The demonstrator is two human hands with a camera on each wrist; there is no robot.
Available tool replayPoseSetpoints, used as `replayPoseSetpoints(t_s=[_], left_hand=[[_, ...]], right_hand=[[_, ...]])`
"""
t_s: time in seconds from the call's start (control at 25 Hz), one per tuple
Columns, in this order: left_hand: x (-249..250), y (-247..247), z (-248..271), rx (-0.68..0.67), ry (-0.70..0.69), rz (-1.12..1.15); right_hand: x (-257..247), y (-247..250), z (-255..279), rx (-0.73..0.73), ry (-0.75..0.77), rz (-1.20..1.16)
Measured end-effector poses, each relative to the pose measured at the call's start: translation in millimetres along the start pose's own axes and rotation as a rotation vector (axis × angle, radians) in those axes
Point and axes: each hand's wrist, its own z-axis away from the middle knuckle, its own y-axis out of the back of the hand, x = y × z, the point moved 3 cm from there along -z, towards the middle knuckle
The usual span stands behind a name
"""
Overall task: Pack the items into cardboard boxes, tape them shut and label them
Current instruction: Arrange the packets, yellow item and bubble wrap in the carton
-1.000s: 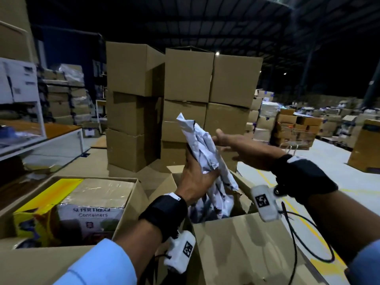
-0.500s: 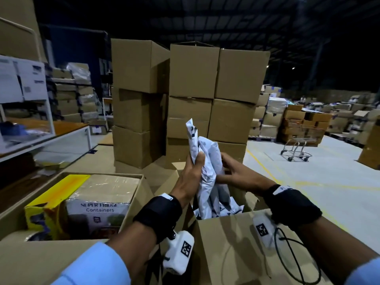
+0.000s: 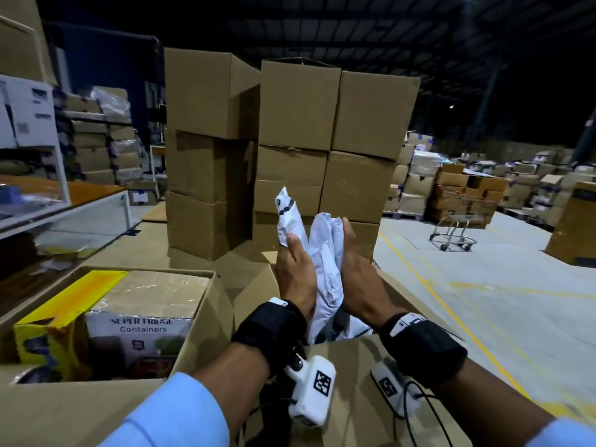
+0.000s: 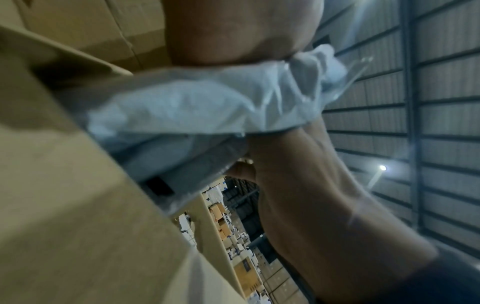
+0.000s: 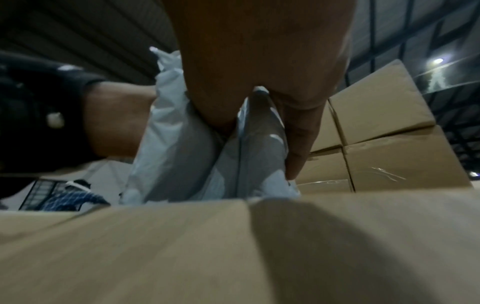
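Note:
A crumpled white plastic mailer bag [image 3: 325,262] stands upright over an open cardboard box [image 3: 354,375] right in front of me. My left hand [image 3: 295,269] grips its left side, thumb on the plastic. From the right, my right hand [image 3: 353,259] holds the bag, which is squeezed between the two hands. In the right wrist view the bag [image 5: 182,148] runs between the thumb and fingers [image 5: 298,144] above the box flap [image 5: 233,246]. The left wrist view shows my palm on the bag [image 4: 194,107]. The bag's lower end hangs inside the box, hidden.
To the left is a second open box [image 3: 206,304] holding a "Super Fridge Containers" carton [image 3: 145,330] and a yellow pack [image 3: 48,337]. Stacked brown cartons [image 3: 290,140] rise just beyond. A shopping cart [image 3: 458,230] stands on the floor at right, and shelving [image 3: 32,124] at left.
My right hand came in from an outstretched reach and took hold of the bag. Both hands now squeeze it together, closer to me over the box.

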Motion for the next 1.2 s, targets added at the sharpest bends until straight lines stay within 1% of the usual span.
replayPoseSetpoints(t_s=[0.12, 0.2, 0.28, 0.36, 0.44, 0.52, 0.6, 0.72, 0.84, 0.88, 0.92, 0.96, 1.0, 1.04, 1.08, 1.16, 1.2], left_hand=[[2, -6, -1, 0.092, 0.019, 0.049], [-1, -9, 0, 0.121, 0.010, 0.067], [-5, -9, 0, 0.121, -0.008, 0.058], [-8, -9, 2, 0.107, -0.006, 0.064], [-9, -12, 2, 0.108, 0.031, 0.077], [-7, -14, 0, 0.122, 0.044, 0.077], [-5, -15, -3, 0.124, -0.008, 0.053], [-10, -9, -1, 0.049, -0.221, -0.083], [-17, -4, 16, -0.141, -0.401, -0.186], [-19, -6, 23, -0.229, -0.437, -0.199], [-21, -9, 28, -0.321, -0.444, -0.217], [-23, -11, 33, -0.403, -0.429, -0.245], [-26, -13, 34, -0.453, -0.403, -0.277], [-28, -13, 33, -0.474, -0.374, -0.295], [-30, -12, 32, -0.460, -0.352, -0.283], [-31, -8, 26, -0.381, -0.363, -0.264], [-30, -6, 25, -0.354, -0.384, -0.267]], right_hand=[[-15, 2, 5, 0.058, 0.070, -0.041], [-19, 4, 6, 0.067, 0.152, -0.048], [-17, 3, 8, 0.012, 0.226, 0.024], [-12, 0, 11, -0.010, 0.244, 0.148], [-8, -1, 13, 0.080, 0.229, 0.235], [-5, 0, 14, 0.169, 0.214, 0.251], [0, 5, 13, 0.241, 0.174, 0.257], [14, 28, -1, 0.295, 0.018, 0.244], [25, 50, -20, 0.282, -0.023, 0.294], [27, 54, -26, 0.270, -0.031, 0.306], [29, 56, -31, 0.254, -0.042, 0.312], [27, 56, -34, 0.236, -0.045, 0.314], [24, 53, -36, 0.216, -0.034, 0.314], [19, 49, -35, 0.192, -0.018, 0.313], [15, 45, -32, 0.166, 0.005, 0.308], [10, 35, -28, 0.117, 0.043, 0.313], [10, 31, -28, 0.103, 0.039, 0.321]])
